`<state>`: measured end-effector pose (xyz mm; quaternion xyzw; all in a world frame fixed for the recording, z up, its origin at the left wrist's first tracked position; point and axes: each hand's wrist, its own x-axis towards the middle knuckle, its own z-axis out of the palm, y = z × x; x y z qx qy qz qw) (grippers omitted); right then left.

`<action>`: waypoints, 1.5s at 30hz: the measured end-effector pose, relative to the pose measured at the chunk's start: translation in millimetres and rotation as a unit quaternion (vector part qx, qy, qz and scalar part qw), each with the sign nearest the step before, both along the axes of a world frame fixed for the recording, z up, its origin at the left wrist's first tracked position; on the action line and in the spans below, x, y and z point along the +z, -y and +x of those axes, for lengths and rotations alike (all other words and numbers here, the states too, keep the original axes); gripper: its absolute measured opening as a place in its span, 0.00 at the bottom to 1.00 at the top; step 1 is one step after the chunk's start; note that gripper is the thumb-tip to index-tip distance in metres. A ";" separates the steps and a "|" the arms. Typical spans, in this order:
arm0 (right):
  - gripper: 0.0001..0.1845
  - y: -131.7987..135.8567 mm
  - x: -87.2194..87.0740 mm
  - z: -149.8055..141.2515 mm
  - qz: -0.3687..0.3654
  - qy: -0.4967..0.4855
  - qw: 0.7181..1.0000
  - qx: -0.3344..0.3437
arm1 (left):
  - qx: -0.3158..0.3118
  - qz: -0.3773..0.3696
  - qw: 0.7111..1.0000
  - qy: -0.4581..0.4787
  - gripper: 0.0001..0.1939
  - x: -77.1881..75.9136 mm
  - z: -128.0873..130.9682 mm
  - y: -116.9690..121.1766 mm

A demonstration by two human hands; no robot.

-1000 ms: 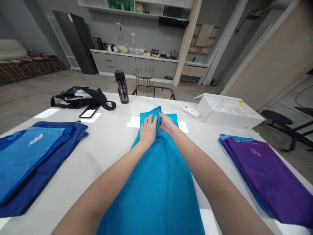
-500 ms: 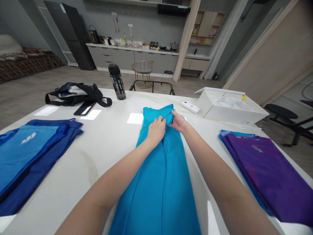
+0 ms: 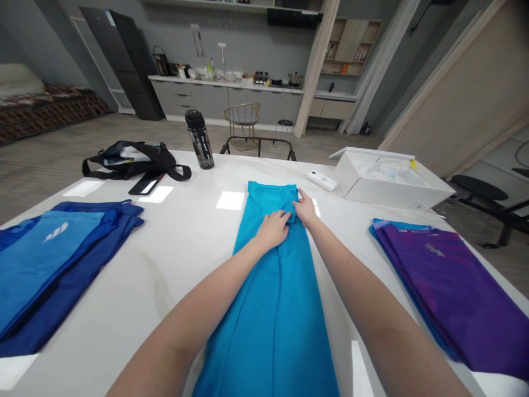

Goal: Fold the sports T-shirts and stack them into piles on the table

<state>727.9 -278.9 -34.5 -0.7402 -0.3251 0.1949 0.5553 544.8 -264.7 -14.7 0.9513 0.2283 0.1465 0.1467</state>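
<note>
A turquoise-blue shirt (image 3: pixel 256 325), folded into a long narrow strip, runs from the near edge of the view up the middle of the white table. Its far end lies fairly flat, with a small folded flap at the right side. Across that flap rests my left hand (image 3: pixel 273 227), fingers bent and closed on the cloth at its lower edge. My right hand (image 3: pixel 304 207) grips the shirt's right edge near the far end, thumb on top; some of its fingers are hidden.
Folded blue clothes (image 3: pixel 61 242) lie at left, a purple shirt (image 3: pixel 450 292) on turquoise cloth at right. Along the far side are a black bag (image 3: pixel 136 160), phone (image 3: pixel 145 183), water bottle (image 3: pixel 201 140), white remote-like device (image 3: pixel 321 181) and open white box (image 3: pixel 388 190).
The raised, bunched far end of the shirt has come down flat and straightened. My left hand has shifted slightly right and nearer; my right hand has moved slightly right along the edge.
</note>
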 end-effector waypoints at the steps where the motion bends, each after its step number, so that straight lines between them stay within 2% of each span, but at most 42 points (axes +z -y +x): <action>1: 0.32 2.2 -1.2 0.3 0.001 0.046 0.999 -0.021 | -0.013 -0.017 1.000 0.006 0.26 -0.7 -4.9 -0.7; 4: 0.34 5.4 1.0 -1.4 0.000 0.101 0.992 -0.081 | -0.017 -0.027 0.999 0.017 0.29 -1.3 -19.8 -1.1; 7: 0.29 6.1 7.9 -4.6 0.015 0.121 0.987 -0.106 | -0.007 -0.005 1.000 0.016 0.30 -1.4 -30.8 3.5; 9: 0.28 8.2 12.0 -7.0 -0.003 0.154 0.984 -0.091 | 0.002 0.002 1.000 0.011 0.30 -1.4 -35.7 8.6; 12: 0.31 16.4 15.6 -14.7 -0.083 0.229 0.970 -0.026 | 0.013 0.004 1.000 -0.006 0.29 -1.6 -44.1 16.3; 14: 0.33 25.3 17.2 -24.7 -0.144 0.290 0.946 -0.011 | 0.014 0.009 1.000 -0.023 0.29 -2.6 -53.0 21.2; 17: 0.31 43.6 20.5 -47.7 -0.220 0.360 0.906 -0.043 | 0.021 0.021 0.999 -0.044 0.29 -4.7 -71.8 31.7; 19: 0.28 58.0 23.4 -67.5 -0.227 0.385 0.893 -0.048 | 0.043 0.031 0.997 -0.050 0.29 -4.8 -85.7 42.9; 21: 0.24 72.5 25.6 -89.3 -0.195 0.393 0.898 -0.024 | 0.073 0.044 0.995 -0.053 0.28 -2.2 -98.7 57.5; 23: 0.19 85.5 25.9 -112.0 -0.152 0.363 0.919 0.040 | 0.107 0.055 0.991 -0.063 0.26 3.4 -109.9 74.0; 25: 0.13 96.2 24.1 -134.0 -0.123 0.287 0.944 0.108 | 0.139 0.061 0.985 -0.084 0.25 11.1 -119.8 90.3; 29: 0.06 114.4 20.2 -171.8 -0.123 0.075 0.979 0.142 | 0.176 0.067 0.975 -0.119 0.21 26.3 -140.9 119.6; 32: 0.12 130.4 24.7 -194.6 -0.137 -0.084 0.969 0.185 | 0.192 0.063 0.968 -0.147 0.16 33.2 -161.3 140.7; 35: 0.13 147.7 35.4 -215.0 -0.147 -0.188 0.947 0.217 | 0.207 0.055 0.962 -0.168 0.15 36.2 -183.3 161.5; 37: 0.13 158.0 42.4 -227.9 -0.167 -0.224 0.932 0.229 | 0.214 0.046 0.960 -0.174 0.16 36.8 -195.6 172.4; 40: 0.15 169.8 48.3 -244.9 -0.176 -0.247 0.926 0.226 | 0.219 0.007 0.962 -0.159 0.16 37.8 -206.7 179.7; 45: 0.13 181.2 47.2 -258.3 -0.098 -0.288 0.937 0.175 | 0.189 -0.086 0.978 -0.032 0.12 44.0 -211.2 178.1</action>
